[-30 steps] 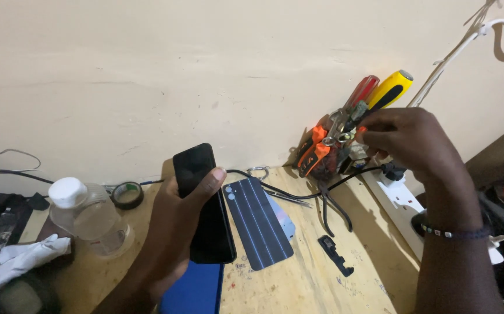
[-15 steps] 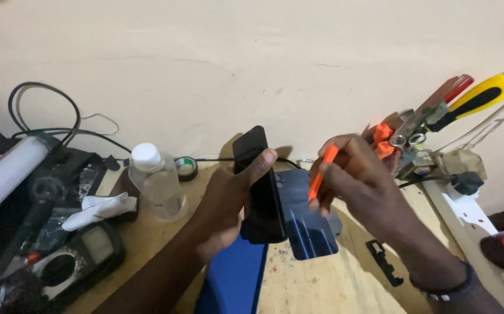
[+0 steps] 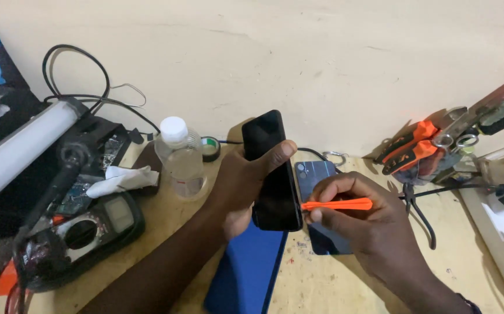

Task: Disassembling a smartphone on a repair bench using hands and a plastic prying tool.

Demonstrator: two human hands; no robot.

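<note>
Orange pry tool (image 3: 338, 204) pinched in right hand (image 3: 361, 224), tip at black phone (image 3: 272, 171) gripped by left hand (image 3: 241, 185).

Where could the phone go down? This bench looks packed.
Bare wood shows in front of the right hand, between the blue mat and the pliers. The left side is crowded: multimeter, bottle, cloth, cables.
</note>
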